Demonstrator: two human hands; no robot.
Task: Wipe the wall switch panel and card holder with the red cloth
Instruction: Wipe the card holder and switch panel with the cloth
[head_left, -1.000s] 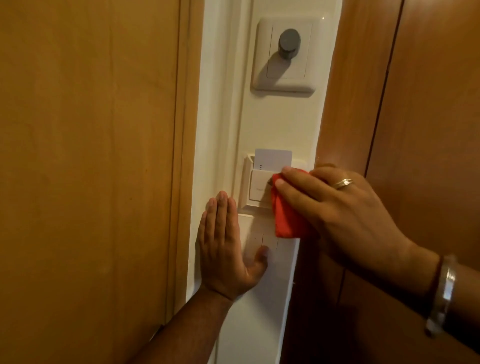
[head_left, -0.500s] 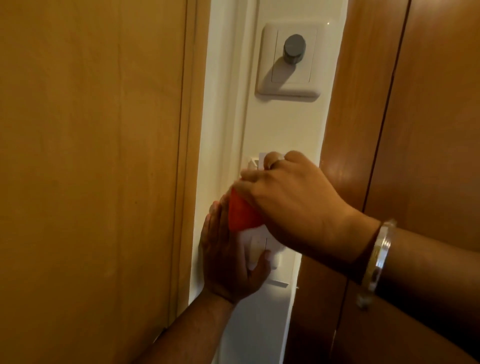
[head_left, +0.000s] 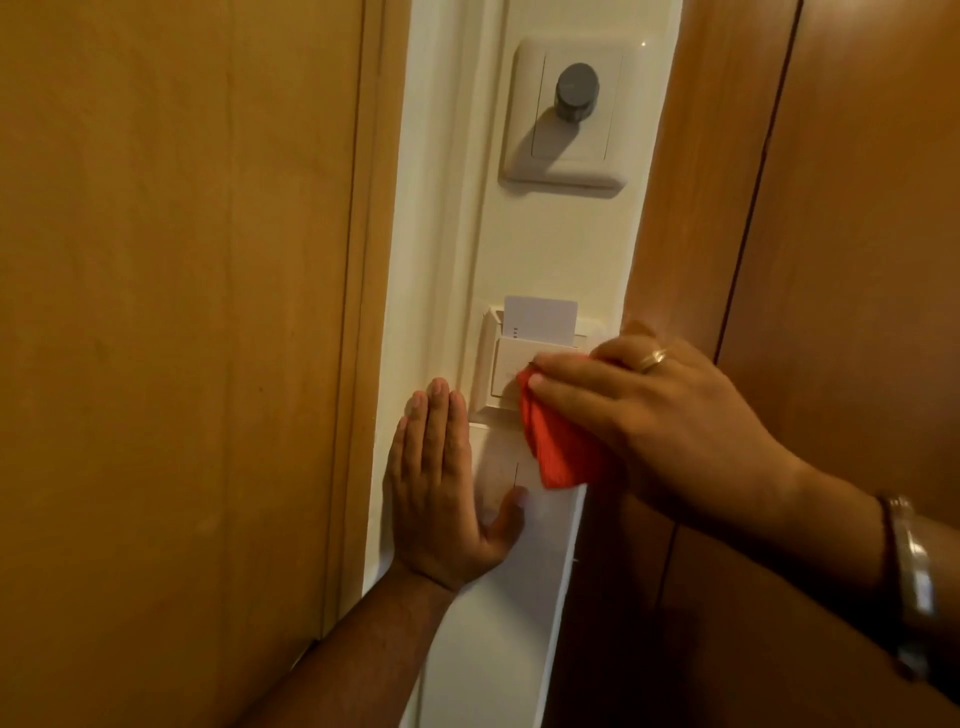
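I log 2 tall brown wooden panels (head_left: 171, 312) flanking a narrow cream painted wall strip (head_left: 561, 244). High on the strip sits a cream dimmer plate with 1 grey round knob (head_left: 576, 96). Lower down: the cream plastic card holder (head_left: 506, 366), 1 white key card (head_left: 540, 319) upright in its slot; directly below it, the flat white switch panel (head_left: 498, 467). Right hand (head_left: 654, 415), fingers closed around the bunched red cloth (head_left: 558, 447), presses it on the holder's right front. Left hand (head_left: 441, 493) lies flat, fingers extended together, thumb on the panel.
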